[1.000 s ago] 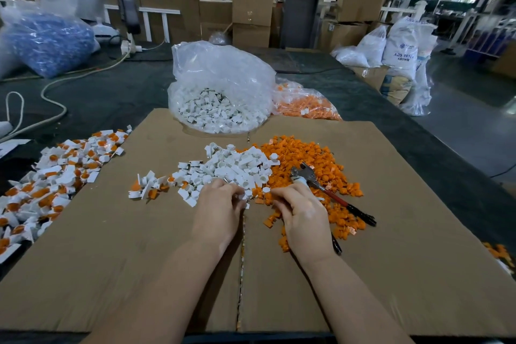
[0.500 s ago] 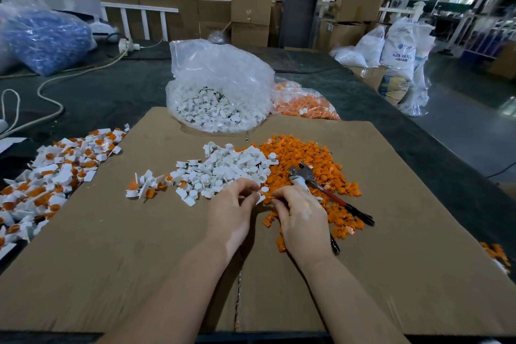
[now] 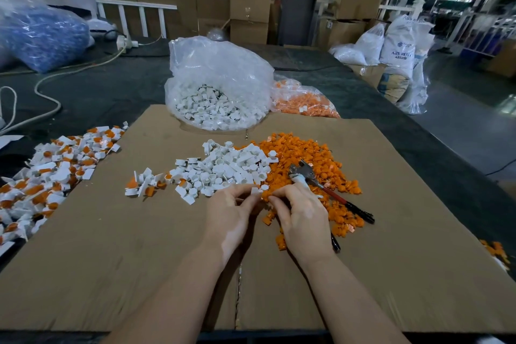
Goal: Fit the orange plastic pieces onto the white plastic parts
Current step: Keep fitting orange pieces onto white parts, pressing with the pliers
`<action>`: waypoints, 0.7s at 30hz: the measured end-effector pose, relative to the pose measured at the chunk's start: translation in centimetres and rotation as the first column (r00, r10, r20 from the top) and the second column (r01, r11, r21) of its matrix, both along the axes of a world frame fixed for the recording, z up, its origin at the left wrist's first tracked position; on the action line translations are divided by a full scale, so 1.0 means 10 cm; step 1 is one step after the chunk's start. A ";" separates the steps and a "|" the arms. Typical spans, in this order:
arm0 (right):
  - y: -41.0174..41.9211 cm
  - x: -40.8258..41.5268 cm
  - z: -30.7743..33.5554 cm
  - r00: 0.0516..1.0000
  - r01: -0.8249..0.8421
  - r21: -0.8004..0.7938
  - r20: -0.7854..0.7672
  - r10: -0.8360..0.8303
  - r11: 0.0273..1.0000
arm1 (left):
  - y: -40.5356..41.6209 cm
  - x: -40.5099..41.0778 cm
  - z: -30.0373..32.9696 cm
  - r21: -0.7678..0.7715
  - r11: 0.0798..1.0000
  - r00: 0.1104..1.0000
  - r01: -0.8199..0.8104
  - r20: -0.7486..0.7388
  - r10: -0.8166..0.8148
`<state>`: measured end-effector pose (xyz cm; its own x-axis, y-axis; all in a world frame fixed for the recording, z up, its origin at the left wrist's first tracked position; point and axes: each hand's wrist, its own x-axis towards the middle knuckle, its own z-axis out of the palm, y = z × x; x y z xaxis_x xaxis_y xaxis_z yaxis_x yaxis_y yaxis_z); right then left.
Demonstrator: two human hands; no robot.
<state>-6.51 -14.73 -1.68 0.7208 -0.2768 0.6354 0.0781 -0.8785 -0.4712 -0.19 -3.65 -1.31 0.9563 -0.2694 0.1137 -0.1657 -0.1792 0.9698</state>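
Observation:
A heap of loose white plastic parts point(image 3: 223, 166) lies mid-cardboard, touching a heap of orange plastic pieces point(image 3: 310, 159) on its right. My left hand point(image 3: 231, 212) pinches a small white part point(image 3: 255, 191) at its fingertips. My right hand point(image 3: 301, 215) meets it from the right, fingers curled at the same spot; what it pinches is hidden by the fingers. A pile of fitted white-and-orange parts point(image 3: 53, 173) spreads along the cardboard's left edge. A few more fitted ones point(image 3: 145, 183) lie left of the white heap.
Pliers point(image 3: 329, 190) with red-black handles lie on the orange heap just beyond my right hand. Clear bags of white parts point(image 3: 220, 86) and orange pieces point(image 3: 304, 98) stand at the cardboard sheet's point(image 3: 111, 260) far edge. Cables and a blue-filled bag point(image 3: 42, 39) sit far left; a person stands behind.
Both hands have drawn together at the seam between the heaps. The left hand now holds a white part up at its fingertips, against the right hand's fingers.

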 end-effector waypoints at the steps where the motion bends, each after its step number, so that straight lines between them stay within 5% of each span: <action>1: 0.00 0.00 0.00 1.000 -0.002 -0.009 -0.002 0.002 1.000 | 0.00 -0.01 0.01 -0.040 0.999 1.000 0.004 -0.030 -0.006; 21: 0.01 0.00 -0.02 0.999 -0.007 -0.010 -0.034 0.006 1.000 | 0.04 -0.06 0.00 -0.147 0.979 0.985 0.140 -0.075 -0.153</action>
<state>-6.48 -14.61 -1.86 0.7439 -0.2655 0.6132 0.0680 -0.8828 -0.4647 -0.75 -3.20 -1.34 0.9154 -0.3944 0.0803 -0.0959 -0.0200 0.9952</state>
